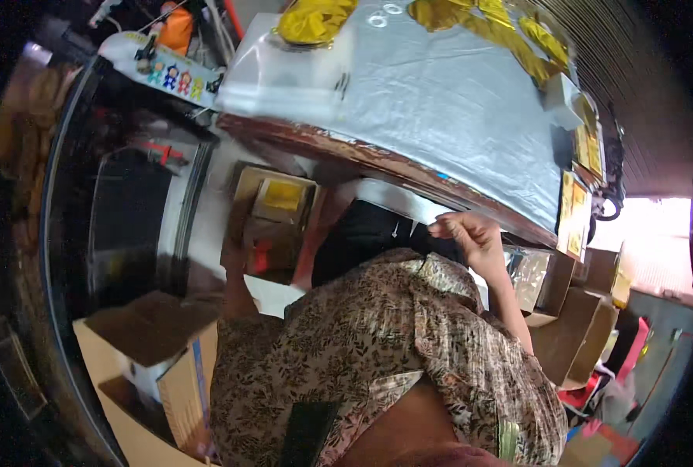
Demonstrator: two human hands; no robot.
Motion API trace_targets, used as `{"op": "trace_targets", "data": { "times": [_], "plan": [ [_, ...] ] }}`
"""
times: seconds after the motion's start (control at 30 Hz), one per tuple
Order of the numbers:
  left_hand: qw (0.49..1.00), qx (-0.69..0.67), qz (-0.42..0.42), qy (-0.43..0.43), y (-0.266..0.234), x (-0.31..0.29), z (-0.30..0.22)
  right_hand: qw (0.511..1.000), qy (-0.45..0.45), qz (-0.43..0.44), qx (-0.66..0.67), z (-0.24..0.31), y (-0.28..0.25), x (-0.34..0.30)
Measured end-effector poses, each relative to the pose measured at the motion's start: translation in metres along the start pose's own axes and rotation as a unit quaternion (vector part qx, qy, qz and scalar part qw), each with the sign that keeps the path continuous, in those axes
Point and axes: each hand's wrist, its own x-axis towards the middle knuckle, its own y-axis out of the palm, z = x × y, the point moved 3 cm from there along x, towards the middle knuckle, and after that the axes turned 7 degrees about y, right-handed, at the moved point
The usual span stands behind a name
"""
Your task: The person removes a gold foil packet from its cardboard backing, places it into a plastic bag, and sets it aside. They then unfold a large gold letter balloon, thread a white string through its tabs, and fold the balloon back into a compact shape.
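My right hand [475,237] is raised in front of my body, just below the front edge of the table [393,156]. Its fingers are curled in toward the thumb; whatever may be between them is hidden. On my left side the forearm [239,292] reaches forward beside a cardboard box [309,226], and the hand is lost in shadow and blur. A silvery plastic sheet [455,117] covers the tabletop. Shiny gold foil pieces [315,22] lie along its far side, near two small white rings [378,19]. Clear plastic [284,78] lies at the left end.
An open carton [140,335] stands low on my left, near a dark glass-fronted cabinet [129,210]. More open cardboard boxes [568,335] are stacked on my right. A white box [563,103] sits at the table's right end. A stickered white board [160,70] is at the far left.
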Motion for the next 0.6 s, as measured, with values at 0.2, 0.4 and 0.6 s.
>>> {"op": "trace_targets", "data": {
  "times": [0.2, 0.4, 0.6],
  "plan": [
    [0.938, 0.038, -0.345, -0.001, -0.112, 0.06, -0.045, 0.999, -0.03, -0.019, -0.031, 0.012, -0.016, 0.0],
    [0.857, 0.006, -0.42, 0.298, -0.247, 0.109, -0.365, 0.98, -0.081, -0.18, -0.013, 0.021, -0.076, 0.013],
    [0.759, -0.084, -0.166, 0.624, -0.189, 0.162, -0.606, 0.961, -0.057, -0.268, 0.04, 0.003, -0.129, 0.036]
  ]
}}
